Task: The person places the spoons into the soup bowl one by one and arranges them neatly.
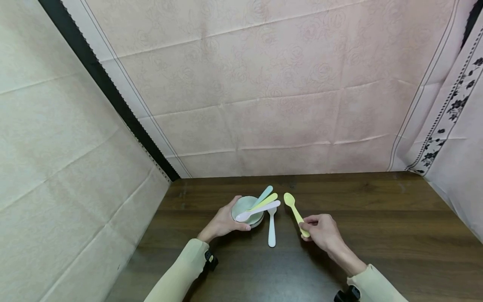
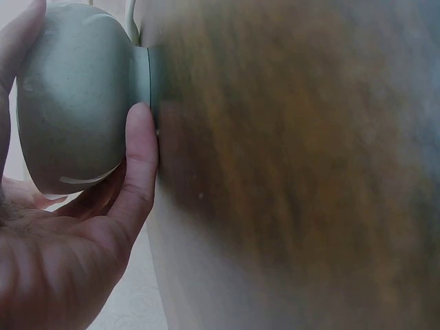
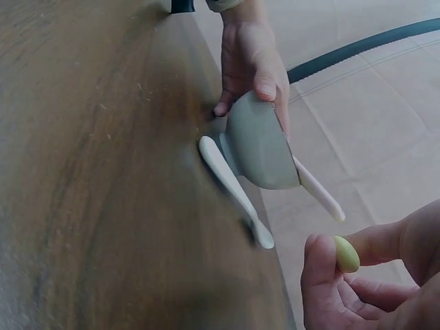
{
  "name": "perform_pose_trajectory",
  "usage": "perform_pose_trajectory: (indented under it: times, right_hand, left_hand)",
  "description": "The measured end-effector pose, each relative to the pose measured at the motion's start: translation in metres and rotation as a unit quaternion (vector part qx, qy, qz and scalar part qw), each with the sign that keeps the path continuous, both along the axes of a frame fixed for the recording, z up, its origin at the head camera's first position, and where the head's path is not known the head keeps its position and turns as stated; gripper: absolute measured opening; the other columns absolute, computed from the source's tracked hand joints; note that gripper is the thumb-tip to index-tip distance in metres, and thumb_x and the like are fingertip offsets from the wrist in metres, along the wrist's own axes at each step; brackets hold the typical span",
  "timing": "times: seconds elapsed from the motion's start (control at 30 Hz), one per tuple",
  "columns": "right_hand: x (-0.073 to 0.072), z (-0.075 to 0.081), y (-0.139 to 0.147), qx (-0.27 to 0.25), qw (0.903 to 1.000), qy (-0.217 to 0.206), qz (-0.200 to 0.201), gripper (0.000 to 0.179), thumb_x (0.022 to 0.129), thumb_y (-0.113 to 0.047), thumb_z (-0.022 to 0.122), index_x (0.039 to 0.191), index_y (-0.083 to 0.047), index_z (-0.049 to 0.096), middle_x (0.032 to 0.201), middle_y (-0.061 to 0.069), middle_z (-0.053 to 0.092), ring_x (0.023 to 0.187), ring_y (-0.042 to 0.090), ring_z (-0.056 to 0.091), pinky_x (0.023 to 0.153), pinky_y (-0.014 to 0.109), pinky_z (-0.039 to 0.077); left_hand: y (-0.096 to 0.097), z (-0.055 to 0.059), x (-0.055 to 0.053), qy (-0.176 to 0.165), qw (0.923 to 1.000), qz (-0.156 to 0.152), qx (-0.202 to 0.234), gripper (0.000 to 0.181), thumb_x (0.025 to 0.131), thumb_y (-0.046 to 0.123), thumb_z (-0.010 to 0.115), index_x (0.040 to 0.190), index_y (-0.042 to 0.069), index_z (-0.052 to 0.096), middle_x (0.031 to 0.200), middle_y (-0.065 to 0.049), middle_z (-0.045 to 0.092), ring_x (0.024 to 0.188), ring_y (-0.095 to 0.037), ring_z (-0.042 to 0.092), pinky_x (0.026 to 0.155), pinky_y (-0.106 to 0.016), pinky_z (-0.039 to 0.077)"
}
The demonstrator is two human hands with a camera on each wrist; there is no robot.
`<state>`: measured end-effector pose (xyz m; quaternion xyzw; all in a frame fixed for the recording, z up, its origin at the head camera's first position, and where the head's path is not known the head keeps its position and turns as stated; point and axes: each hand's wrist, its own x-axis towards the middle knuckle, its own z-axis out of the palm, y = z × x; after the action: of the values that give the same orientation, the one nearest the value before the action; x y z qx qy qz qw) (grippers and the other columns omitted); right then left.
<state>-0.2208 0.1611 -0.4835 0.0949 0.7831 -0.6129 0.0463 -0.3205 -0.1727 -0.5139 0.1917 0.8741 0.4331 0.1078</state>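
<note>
My left hand holds a pale green bowl by its side, thumb near the rim. In the left wrist view, a fingertip touches the foot of the bowl. A pinkish-white spoon lies across the bowl, beside the handles of a yellow-green utensil and a blue one; the lower ends of these two are partly hidden. My right hand pinches a yellow spoon by its handle end, its head pointing away. Between the hands, a pale blue utensil lies beside the bowl.
Everything is over a dark brown wooden table. A pale patterned cloth hangs along the table's back edge, with more cloth at the left and floral-edged cloth at the right.
</note>
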Motion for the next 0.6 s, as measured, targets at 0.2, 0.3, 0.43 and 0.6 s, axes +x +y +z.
perform_pose_trajectory:
  times: [0.2, 0.3, 0.43, 0.6]
  right_hand:
    - [0.000, 0.004, 0.005, 0.005, 1.0000, 0.004, -0.002, 0.026, 0.102, -0.004, 0.072, 0.121, 0.015, 0.074, 0.093, 0.017, 0.080, 0.066, 0.011, 0.071, 0.061, 0.024, 0.059]
    - [0.001, 0.006, 0.007, 0.007, 1.0000, 0.006, -0.003, 0.026, 0.103, -0.004, 0.071, 0.120, 0.015, 0.074, 0.091, 0.016, 0.080, 0.066, 0.011, 0.071, 0.062, 0.023, 0.059]
    - [0.001, 0.009, 0.009, 0.008, 0.9999, 0.009, -0.003, 0.025, 0.104, -0.004, 0.070, 0.120, 0.014, 0.074, 0.091, 0.015, 0.080, 0.067, 0.010, 0.070, 0.062, 0.023, 0.060]
    - [0.001, 0.011, 0.011, 0.006, 0.9998, 0.018, -0.007, 0.026, 0.103, -0.005, 0.071, 0.120, 0.014, 0.074, 0.088, 0.010, 0.079, 0.067, 0.010, 0.070, 0.062, 0.023, 0.059]
  left_hand:
    - [-0.001, -0.002, -0.001, -0.002, 1.0000, -0.003, 0.002, 0.117, 0.080, 0.039, 0.099, 0.171, 0.014, 0.032, 0.152, -0.009, 0.061, 0.130, -0.028, 0.059, 0.111, -0.055, 0.049]
    - [0.000, -0.002, -0.001, -0.005, 1.0000, -0.003, 0.004, 0.116, 0.080, 0.038, 0.099, 0.171, 0.014, 0.032, 0.152, -0.008, 0.061, 0.130, -0.027, 0.059, 0.110, -0.055, 0.049]
    - [0.000, -0.001, 0.000, -0.004, 1.0000, -0.002, 0.005, 0.115, 0.080, 0.037, 0.099, 0.171, 0.015, 0.032, 0.152, -0.008, 0.061, 0.129, -0.027, 0.059, 0.110, -0.054, 0.049]
    - [0.000, -0.001, 0.000, -0.004, 1.0000, -0.001, 0.004, 0.117, 0.080, 0.037, 0.099, 0.172, 0.013, 0.031, 0.153, -0.009, 0.061, 0.130, -0.028, 0.059, 0.111, -0.055, 0.048]
